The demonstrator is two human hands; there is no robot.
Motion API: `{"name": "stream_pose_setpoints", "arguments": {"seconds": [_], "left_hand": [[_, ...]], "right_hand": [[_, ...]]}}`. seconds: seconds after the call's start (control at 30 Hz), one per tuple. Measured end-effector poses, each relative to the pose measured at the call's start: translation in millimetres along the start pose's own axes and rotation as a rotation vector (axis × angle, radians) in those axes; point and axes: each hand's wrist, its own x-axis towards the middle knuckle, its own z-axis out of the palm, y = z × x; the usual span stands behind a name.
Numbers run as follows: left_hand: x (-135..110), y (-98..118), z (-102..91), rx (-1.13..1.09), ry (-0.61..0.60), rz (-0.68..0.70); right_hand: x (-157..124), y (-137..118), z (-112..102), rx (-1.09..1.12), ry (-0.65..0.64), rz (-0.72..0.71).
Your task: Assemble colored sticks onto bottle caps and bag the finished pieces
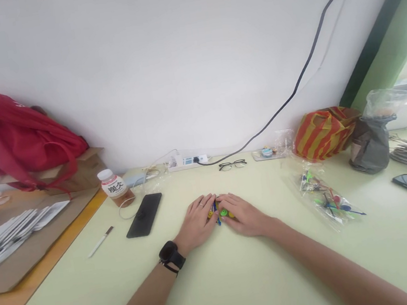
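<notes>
Small coloured plastic pieces (224, 212), green, blue and yellow, lie bunched on the pale green table (221, 281). My left hand (197, 224), with a ring and a black watch on the wrist, curves around their left side. From the right, my right hand (244, 215) cups the same pieces, its fingertips close to those of the left. Both palms are low over the tabletop. Fingers cover much of the bunch, so the exact kind of the pieces cannot be made out.
To the left are a black phone (144, 215), a bottle (116, 187) and a marker pen (100, 241). Eyeglasses (232, 164) and a power strip (187, 162) sit by the wall. A clear bag of coloured plastic parts (327, 200) and a striped bag (324, 133) are on the right.
</notes>
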Motion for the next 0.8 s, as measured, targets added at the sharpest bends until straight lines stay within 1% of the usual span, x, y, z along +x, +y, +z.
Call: {"name": "stream_pose_setpoints", "arguments": {"seconds": [0.23, 0.47, 0.53, 0.63, 0.73, 0.8], "left_hand": [[4.1, 3.3, 1.2, -0.007, 0.016, -0.051], [5.7, 1.5, 6.2, -0.026, 0.044, -0.04], [8.6, -3.0, 8.5, -0.037, 0.052, -0.051], [16.8, -15.9, 9.6, -0.049, 0.067, -0.044], [27.3, -32.6, 7.6, -0.051, 0.05, -0.023], [32.4, -40.5, 5.6, -0.062, 0.039, -0.051]], "right_hand": [[-2.0, -1.1, -0.7, -0.003, 0.02, 0.044], [-14.8, -5.6, -9.4, -0.024, 0.002, 0.088], [-20.2, -5.8, -12.2, -0.037, 0.007, 0.088], [-30.4, -2.5, -17.9, -0.064, 0.032, 0.111], [-42.3, 6.0, -25.5, -0.078, 0.065, 0.243], [-49.8, 12.8, -30.7, -0.06, 0.074, 0.343]]}}
